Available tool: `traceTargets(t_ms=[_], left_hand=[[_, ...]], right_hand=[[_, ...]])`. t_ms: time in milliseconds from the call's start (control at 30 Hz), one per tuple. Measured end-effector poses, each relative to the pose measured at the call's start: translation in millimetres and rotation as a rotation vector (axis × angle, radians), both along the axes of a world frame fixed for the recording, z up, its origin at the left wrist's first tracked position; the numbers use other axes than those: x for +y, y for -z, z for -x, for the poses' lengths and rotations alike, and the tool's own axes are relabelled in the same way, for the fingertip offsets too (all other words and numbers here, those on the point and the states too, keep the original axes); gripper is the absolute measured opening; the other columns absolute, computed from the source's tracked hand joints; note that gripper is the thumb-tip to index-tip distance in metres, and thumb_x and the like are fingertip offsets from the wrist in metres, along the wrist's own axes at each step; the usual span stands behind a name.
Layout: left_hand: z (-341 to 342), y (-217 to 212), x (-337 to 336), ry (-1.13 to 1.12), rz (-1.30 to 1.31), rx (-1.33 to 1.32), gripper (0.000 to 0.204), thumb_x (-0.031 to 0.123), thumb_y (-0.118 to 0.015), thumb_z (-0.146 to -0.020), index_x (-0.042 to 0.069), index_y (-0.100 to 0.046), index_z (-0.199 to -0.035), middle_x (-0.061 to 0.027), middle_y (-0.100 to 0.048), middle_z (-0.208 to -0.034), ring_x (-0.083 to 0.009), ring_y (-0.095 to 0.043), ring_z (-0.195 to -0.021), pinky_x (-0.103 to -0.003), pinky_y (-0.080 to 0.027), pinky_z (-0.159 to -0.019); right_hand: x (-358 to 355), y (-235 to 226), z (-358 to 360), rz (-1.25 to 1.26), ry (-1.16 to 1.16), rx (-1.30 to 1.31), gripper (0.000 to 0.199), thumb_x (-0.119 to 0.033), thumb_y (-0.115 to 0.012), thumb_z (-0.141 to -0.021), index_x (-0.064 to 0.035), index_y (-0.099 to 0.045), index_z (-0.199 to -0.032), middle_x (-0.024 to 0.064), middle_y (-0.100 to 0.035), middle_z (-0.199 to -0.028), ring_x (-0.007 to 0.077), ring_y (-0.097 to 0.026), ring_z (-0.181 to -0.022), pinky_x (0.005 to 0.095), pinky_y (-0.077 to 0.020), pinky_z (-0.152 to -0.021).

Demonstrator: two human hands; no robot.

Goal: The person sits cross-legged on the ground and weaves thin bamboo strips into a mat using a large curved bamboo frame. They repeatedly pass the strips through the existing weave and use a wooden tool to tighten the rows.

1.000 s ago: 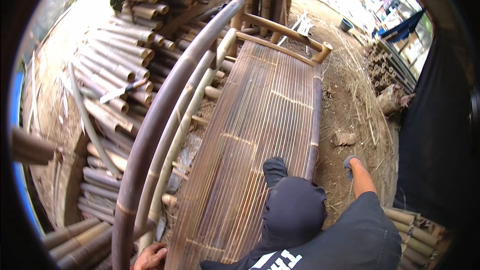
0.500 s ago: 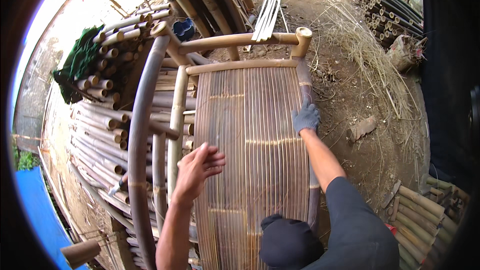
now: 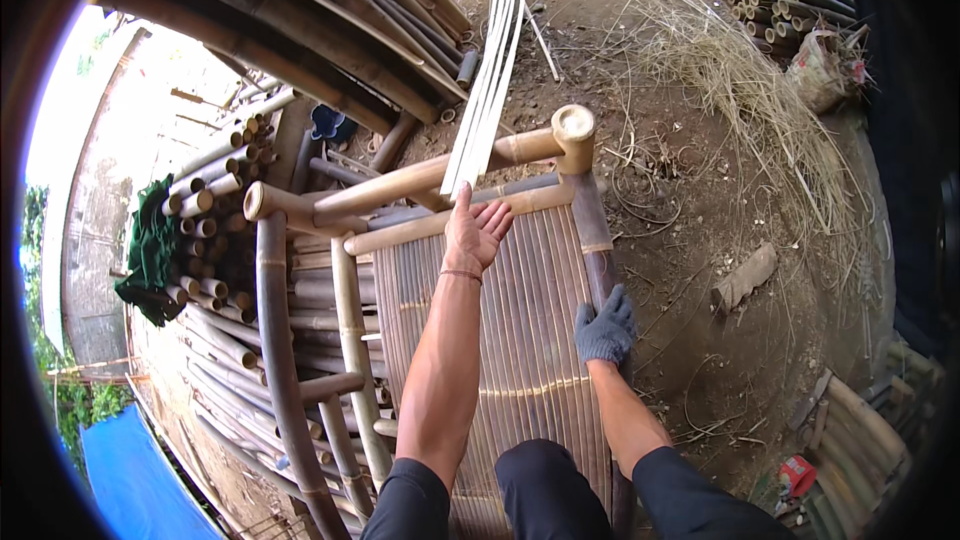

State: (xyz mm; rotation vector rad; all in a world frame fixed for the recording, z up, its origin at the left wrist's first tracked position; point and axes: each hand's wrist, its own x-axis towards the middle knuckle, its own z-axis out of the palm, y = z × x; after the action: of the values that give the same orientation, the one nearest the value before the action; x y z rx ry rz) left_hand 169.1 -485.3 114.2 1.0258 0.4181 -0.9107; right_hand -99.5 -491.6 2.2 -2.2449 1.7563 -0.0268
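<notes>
left hand [image 3: 478,232] reached forward to pale strips [image 3: 487,80].

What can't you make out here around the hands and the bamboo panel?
- Head view: the right hand wears a glove, and its grip on the side pole is hidden.
- The slatted panel: the near end is covered by the arms and a knee.
- The left hand: contact with the pale strips is unclear.

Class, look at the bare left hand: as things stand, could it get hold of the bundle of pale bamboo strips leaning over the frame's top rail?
Probably yes. The left hand is open, its fingertips right below the pale strips, with nothing between them.
</notes>
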Motion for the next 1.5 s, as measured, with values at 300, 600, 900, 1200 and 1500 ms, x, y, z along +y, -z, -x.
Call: traceTargets(t_ms=[300, 600, 900, 1200, 1500], left_hand=[[-19.7, 21.9, -48.4, -0.081, -0.044, 0.043, 0.058, 0.05, -0.052, -0.1, -0.003, -0.05, -0.123, -0.0146, -0.064, -0.117, -0.0275, -0.067, -0.099, -0.039, -0.061, -0.08], [-7.4, 23.2, -57.2, -0.161, -0.144, -0.093, 0.034, 0.04, -0.051, -0.103, 0.009, -0.065, -0.097, -0.0021, -0.067, -0.084, -0.0161, -0.065, -0.073, -0.03, -0.057, -0.065], [110.8, -75.2, 31.6, -0.123, -0.165, -0.071, 0.036, 0.037, -0.05, -0.103, 0.004, -0.065, -0.102, -0.0025, -0.062, -0.077, -0.0151, -0.06, -0.066, -0.03, -0.052, -0.063], [224.4, -145.7, 167.4, -0.032, -0.278, -0.257, 0.041, 0.038, -0.054, -0.102, -0.001, -0.067, -0.1, -0.005, -0.063, -0.072, -0.0156, -0.062, -0.062, -0.03, -0.055, -0.059], [269.7, -158.9, 299.8, 0.242, 0.106, -0.147, 0.039, 0.04, -0.042, -0.107, 0.004, -0.057, -0.107, -0.0081, -0.066, -0.095, -0.017, -0.065, -0.077, -0.034, -0.055, -0.069]], right_hand=[[-5.5, -6.1, -0.7, -0.078, 0.001, -0.012, 0.078, -0.046, -0.058, -0.088, -0.0031, -0.035, -0.149, 0.024, -0.045, -0.141, 0.0409, -0.047, -0.127, 0.0526, -0.0386, -0.105], [-6.4, 3.3, -1.3, -0.099, 0.027, 0.027, 0.078, -0.049, -0.058, -0.088, -0.0056, -0.035, -0.149, 0.0241, -0.043, -0.144, 0.0413, -0.046, -0.13, 0.0536, -0.0376, -0.106], [-6.5, -4.5, 0.9, -0.112, 0.048, -0.118, 0.078, -0.048, -0.059, -0.089, -0.0052, -0.034, -0.15, 0.0252, -0.042, -0.145, 0.0419, -0.044, -0.132, 0.0538, -0.0366, -0.108], [46.3, -185.4, -43.6, -1.22, 0.3, -1.115, 0.038, -0.041, -0.06, -0.096, -0.0047, -0.068, -0.103, 0.0094, -0.07, -0.086, 0.014, -0.067, -0.072, 0.0319, -0.0545, -0.065], [148.9, -235.4, -38.4, -0.991, 0.244, -1.046, 0.028, -0.03, -0.063, -0.092, -0.0055, -0.061, -0.079, 0.0049, -0.055, -0.056, 0.0175, -0.054, -0.041, 0.034, -0.0461, -0.038]])
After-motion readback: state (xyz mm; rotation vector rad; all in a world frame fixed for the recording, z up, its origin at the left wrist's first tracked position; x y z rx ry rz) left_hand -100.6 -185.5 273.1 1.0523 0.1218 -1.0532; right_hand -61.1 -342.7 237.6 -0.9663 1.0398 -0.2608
